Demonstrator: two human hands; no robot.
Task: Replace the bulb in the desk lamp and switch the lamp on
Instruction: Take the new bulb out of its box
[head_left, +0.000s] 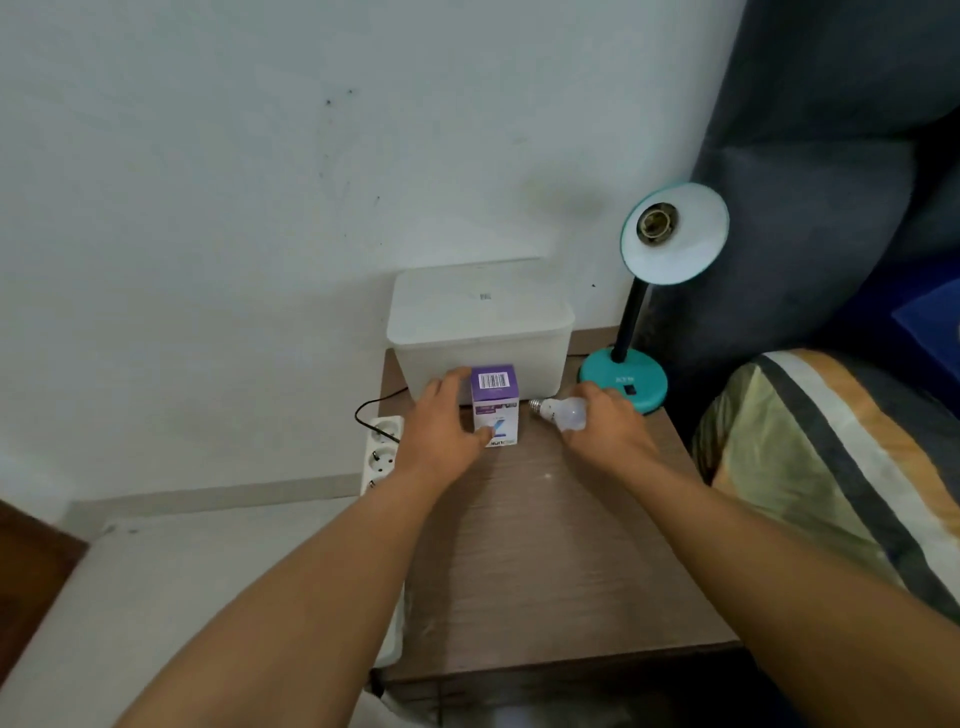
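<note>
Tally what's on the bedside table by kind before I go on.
Bulb: 1, in the right hand
Bulb carton: 1, gripped by the left hand
Desk lamp: 1, socket empty
White lidded box: 1
Total: 4

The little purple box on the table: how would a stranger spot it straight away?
Find the big white lidded bin against the wall on the wooden table. Directly in front of it stands the purple box, held by the left hand. It alone is purple and carries a barcode on top.
</note>
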